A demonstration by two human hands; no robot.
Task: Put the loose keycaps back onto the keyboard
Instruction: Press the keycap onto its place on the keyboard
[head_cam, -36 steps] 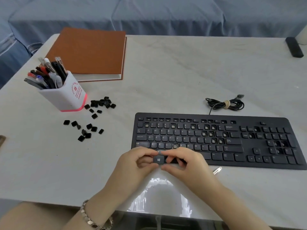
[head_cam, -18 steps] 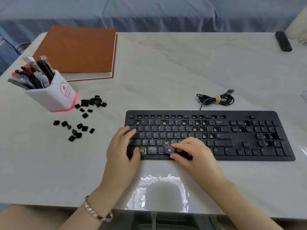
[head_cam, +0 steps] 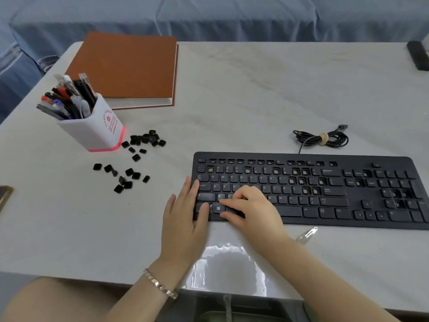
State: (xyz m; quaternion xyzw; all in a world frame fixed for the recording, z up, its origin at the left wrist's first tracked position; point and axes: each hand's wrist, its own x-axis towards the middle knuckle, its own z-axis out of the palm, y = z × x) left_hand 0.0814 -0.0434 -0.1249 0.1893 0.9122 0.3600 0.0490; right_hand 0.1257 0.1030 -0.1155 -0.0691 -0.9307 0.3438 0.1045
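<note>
Early stage. Right hand (head_cam: pixel 255 210) pinches the Windows keycap (head_cam: pixel 218 208) at its bottom-row socket on the keyboard (head_cam: pixel 348 225); seating unconfirmed. Left hand (head_cam: pixel 185 219) lies flat, fingers straight, on the keyboard's left end. Many sockets bare; a scatter of loose keycaps (head_cam: pixel 129 171) lies on the table (head_cam: pixel 255 101).

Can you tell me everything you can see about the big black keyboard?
The flat black plastic keyboard lies on the pale marbled table. Many keys are missing, leaving pale sockets in the number row, right letter rows and number pad. A thin black cable leaves its back edge, coiled and tied. The left hand rests flat on its left end; the right hand pinches a black Windows-logo keycap at the bottom row.
</note>
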